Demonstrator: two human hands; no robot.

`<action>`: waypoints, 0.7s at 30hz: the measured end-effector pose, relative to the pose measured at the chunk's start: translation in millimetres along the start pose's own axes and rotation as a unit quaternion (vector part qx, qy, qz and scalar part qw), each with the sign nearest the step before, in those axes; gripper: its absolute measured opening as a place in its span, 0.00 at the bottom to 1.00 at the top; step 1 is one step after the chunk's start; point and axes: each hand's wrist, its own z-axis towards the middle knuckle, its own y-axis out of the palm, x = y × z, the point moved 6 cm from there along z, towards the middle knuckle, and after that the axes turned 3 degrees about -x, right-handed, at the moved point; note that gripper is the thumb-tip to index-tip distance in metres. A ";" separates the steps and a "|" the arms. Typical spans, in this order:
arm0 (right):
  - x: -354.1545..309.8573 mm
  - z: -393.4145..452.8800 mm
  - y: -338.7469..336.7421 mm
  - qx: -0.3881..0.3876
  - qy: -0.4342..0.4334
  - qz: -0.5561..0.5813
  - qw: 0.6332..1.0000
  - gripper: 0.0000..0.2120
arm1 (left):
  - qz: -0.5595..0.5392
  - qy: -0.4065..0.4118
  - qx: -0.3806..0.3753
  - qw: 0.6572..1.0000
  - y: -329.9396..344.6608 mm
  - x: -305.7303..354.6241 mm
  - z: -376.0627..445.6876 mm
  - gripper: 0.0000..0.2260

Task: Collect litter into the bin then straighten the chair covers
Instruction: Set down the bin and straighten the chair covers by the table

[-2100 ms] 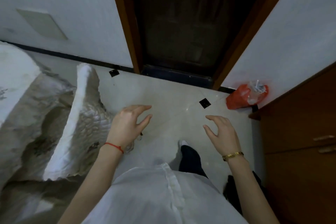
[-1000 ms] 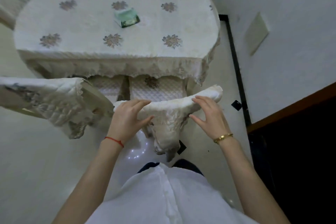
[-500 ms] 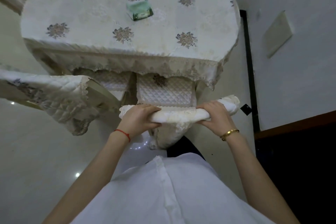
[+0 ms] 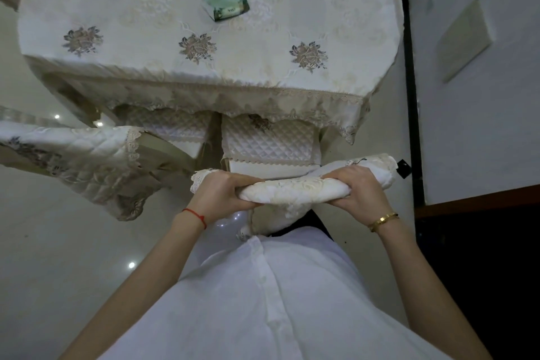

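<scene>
Gripping the chair-back cover [image 4: 292, 191] at its top, left hand [image 4: 217, 194] and right hand [image 4: 358, 191] close on opposite ends; its long axis runs left-right, near the worktop [image 4: 204, 73].

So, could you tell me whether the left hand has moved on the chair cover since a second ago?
Yes. The left hand lay open on top of the chair cover; judged against that cover's top edge, its fingers have curled down over the edge and now grip it.

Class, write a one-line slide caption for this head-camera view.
Both hands, left hand and right hand, grip the chair cover atop a chair-back at the cloth-covered table.
</scene>
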 end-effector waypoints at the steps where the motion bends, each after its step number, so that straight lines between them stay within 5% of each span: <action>1: -0.9 5.3 -0.1 0.003 0.003 0.003 1.000 0.18 | 0.004 0.001 0.002 1.000 -3.8 -2.9 3.6 0.19; 21: 2.9 167.7 -10.2 0.040 -0.010 0.028 0.999 0.16 | -0.009 -0.006 0.101 0.995 -73.4 -82.9 115.8 0.18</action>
